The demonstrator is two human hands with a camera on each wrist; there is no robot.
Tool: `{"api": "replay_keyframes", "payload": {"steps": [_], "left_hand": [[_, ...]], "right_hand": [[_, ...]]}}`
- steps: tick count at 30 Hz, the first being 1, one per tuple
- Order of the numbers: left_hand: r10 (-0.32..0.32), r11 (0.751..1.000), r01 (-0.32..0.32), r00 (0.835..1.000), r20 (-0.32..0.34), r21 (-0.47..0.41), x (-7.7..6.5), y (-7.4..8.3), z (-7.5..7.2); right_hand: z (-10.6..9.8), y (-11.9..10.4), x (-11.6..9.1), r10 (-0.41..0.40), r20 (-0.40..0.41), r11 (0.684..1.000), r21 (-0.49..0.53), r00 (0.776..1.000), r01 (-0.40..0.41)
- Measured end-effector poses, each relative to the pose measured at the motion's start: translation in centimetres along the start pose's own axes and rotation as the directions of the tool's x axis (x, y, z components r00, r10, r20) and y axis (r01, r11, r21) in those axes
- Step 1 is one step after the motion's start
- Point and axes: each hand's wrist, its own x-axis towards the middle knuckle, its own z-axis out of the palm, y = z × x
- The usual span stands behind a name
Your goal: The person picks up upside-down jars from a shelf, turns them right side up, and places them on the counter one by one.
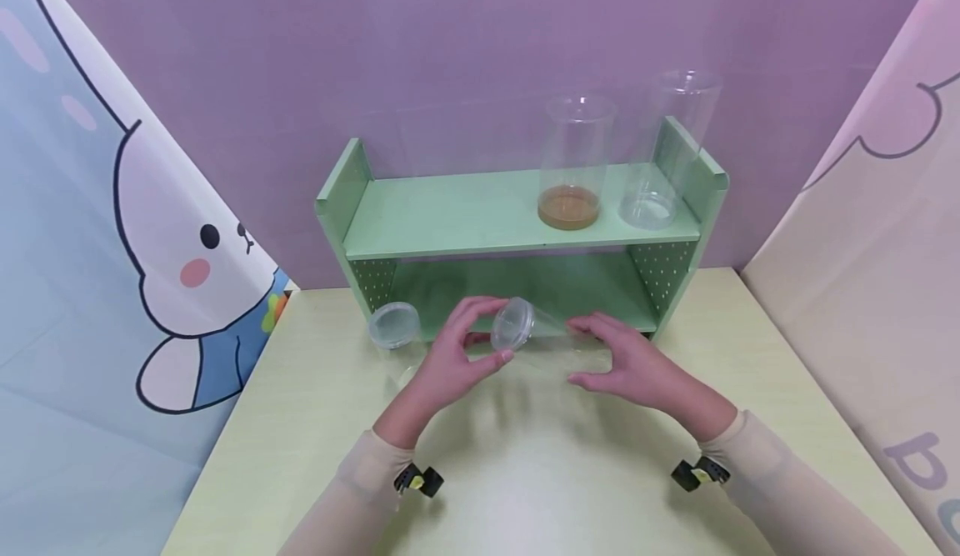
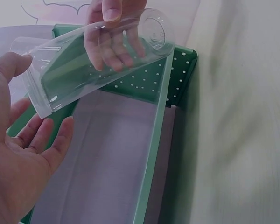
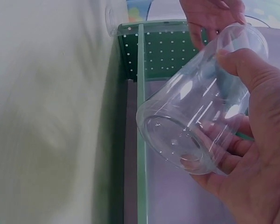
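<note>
A smooth purple cloth backdrop (image 1: pixel 450 56) rises behind everything, flanked on the left by a pale blue cloth printed with a white rabbit (image 1: pixel 176 272) and on the right by a pale pink and cream printed cloth (image 1: pixel 862 289). Below spreads a pale yellow wooden table (image 1: pixel 555 498), with a light green two-tier shelf unit (image 1: pixel 442 206) with perforated side panels standing along its back edge.

Two tall clear cylindrical containers stand upright on the unit's upper board. A plain one (image 1: pixel 670 152) is by the right end, near the front corner; the other, a clear cylinder with a reddish-brown bottom (image 1: pixel 576 156), is just left of it. On the table, just in front of the unit's front left corner, stands a clear jar with a frosted round lid (image 1: pixel 395 327), partly hidden by an arm.

The held thing — a clear cylindrical plastic jar (image 1: pixel 551 346) — lies tilted in the air above the table, before the unit's front edge. Its round lidded end points left, its base right. The right hand (image 1: pixel 633 368) curves around the base end, thumb opposite the fingers; the left hand (image 1: pixel 459 356) grips the lid's rim between thumb and fingers. Both wrists, in beige sleeves, carry small black cameras (image 1: pixel 420 480).
</note>
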Motion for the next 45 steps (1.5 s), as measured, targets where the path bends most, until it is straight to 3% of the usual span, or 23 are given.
{"api": "replay_keyframes", "payload": {"steps": [14,20,25,36,45], "left_hand": [[0.023,0.998,-0.025,0.999,-0.032,-0.058,0.0,0.4,-0.4],[0.038,0.994,-0.041,0.999,-0.029,-0.099,0.0,0.3,-0.6],[0.047,0.992,-0.051,0.998,-0.032,-0.114,0.0,0.6,-0.8],[0.053,0.995,-0.056,0.998,-0.046,-0.086,-0.2,1.4,-1.9],[0.064,0.996,-0.069,0.993,-0.096,-0.048,-0.4,2.4,-3.8]], "right_hand": [[1.9,0.0,0.2,0.032,-0.061,0.985,0.172,0.998,-0.021],[2.9,-0.2,0.4,0.116,-0.034,0.934,0.345,0.993,-0.097],[3.9,0.1,0.4,0.116,-0.031,0.889,0.449,0.993,-0.090],[4.5,0.1,0.6,0.122,-0.034,0.858,0.507,0.992,-0.088],[5.0,0.3,0.5,0.131,-0.027,0.839,0.536,0.991,-0.097]]}}
